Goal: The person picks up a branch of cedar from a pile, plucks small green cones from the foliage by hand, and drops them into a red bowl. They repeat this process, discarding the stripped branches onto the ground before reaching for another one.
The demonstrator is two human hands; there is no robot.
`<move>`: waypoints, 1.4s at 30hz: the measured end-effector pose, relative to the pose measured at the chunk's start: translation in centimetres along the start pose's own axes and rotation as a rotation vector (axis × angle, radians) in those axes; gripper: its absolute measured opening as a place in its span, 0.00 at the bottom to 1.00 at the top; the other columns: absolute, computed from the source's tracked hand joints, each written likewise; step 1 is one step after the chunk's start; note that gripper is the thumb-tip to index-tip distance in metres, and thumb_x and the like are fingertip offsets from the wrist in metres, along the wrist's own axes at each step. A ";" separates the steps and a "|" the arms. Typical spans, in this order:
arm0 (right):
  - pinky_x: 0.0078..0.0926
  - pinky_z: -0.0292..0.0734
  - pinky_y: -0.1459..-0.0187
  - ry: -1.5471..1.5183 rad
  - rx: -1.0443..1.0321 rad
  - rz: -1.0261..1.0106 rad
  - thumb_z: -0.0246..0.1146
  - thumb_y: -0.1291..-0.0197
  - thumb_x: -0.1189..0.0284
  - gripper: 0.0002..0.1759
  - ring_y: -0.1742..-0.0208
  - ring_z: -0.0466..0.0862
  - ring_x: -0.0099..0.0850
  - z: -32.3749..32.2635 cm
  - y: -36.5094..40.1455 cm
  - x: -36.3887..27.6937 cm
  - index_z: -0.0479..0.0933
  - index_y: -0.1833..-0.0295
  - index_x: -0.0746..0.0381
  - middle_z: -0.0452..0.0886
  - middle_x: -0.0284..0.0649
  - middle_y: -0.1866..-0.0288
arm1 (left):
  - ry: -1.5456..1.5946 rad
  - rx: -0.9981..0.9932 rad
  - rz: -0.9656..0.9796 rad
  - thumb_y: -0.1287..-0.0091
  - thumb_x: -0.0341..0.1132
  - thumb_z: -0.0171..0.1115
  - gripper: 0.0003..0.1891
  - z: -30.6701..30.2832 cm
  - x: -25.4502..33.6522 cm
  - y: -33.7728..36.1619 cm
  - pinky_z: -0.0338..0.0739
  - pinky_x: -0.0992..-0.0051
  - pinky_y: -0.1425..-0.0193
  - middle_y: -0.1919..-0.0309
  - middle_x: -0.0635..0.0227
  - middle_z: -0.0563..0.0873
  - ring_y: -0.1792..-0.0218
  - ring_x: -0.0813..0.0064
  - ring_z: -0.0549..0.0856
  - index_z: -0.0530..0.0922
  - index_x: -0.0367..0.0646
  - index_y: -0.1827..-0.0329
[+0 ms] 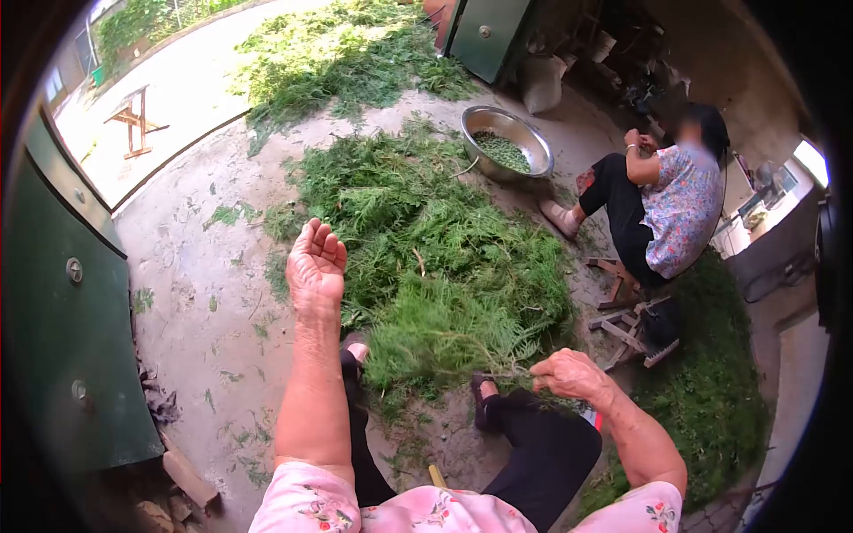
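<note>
My left hand (317, 264) is raised in front of the pile, palm turned up and fingers loosely bent, with nothing visible in it. In a pinch grip, my right hand (570, 374) holds the thin stem end of a feathery green branch (435, 340). The branch stretches leftward over my knees and is blurred at its leafy part. Beyond it spreads a large pile of cut green branches (400, 200) on the floor. A metal basin (533, 171) holding small green pods or berries (499, 151) stands at the pile's far right edge.
A person in a flowered shirt (684, 195) sits at the right on a low stool (615, 274). Wooden stool legs (622, 333) are close to my right elbow. More greenery (346, 62) lies by the doorway. A green metal door (75, 329) is on the left.
</note>
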State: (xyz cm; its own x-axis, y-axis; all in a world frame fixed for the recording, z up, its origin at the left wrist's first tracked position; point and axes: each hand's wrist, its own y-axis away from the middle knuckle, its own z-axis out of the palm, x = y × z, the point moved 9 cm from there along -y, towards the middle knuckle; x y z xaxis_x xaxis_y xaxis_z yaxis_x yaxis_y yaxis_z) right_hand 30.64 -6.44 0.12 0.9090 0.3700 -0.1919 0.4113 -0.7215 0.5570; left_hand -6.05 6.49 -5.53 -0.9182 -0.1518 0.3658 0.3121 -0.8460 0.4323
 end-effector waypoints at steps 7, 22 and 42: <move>0.37 0.77 0.57 0.313 -0.480 0.014 0.65 0.54 0.66 0.16 0.55 0.81 0.40 6.0 -3.1 -1.7 0.81 0.56 0.53 0.83 0.41 0.62 | 0.037 0.070 -0.004 0.37 0.37 0.61 0.08 -0.8 1.0 0.1 0.77 0.78 0.69 0.72 0.74 0.82 0.75 0.81 0.80 0.78 0.45 0.59; 0.20 0.73 0.60 -0.628 1.199 -0.563 0.62 0.44 0.80 0.07 0.62 0.78 0.22 -27.7 -11.6 -18.1 0.80 0.59 0.66 0.81 0.38 0.63 | 0.077 0.113 0.086 0.36 0.35 0.59 0.08 -0.8 3.6 0.2 0.78 0.76 0.70 0.72 0.72 0.82 0.75 0.80 0.80 0.78 0.44 0.57; 0.19 0.74 0.71 -1.224 0.481 0.542 0.59 0.45 0.78 0.09 0.72 0.81 0.21 23.6 -16.3 7.9 0.80 0.57 0.66 0.83 0.36 0.68 | -0.056 0.001 -0.052 0.33 0.34 0.55 0.05 -0.2 1.7 -0.8 0.77 0.68 0.61 0.72 0.74 0.83 0.73 0.77 0.81 0.76 0.43 0.63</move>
State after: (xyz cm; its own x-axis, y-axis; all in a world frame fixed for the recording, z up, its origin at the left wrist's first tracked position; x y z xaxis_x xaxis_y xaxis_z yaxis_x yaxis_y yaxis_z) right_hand 32.67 -5.58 -29.54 0.3410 -0.5649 -0.7514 -0.2442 -0.8251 0.5095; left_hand -7.87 6.78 -5.40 -0.9181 -0.0791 0.3883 0.2649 -0.8513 0.4529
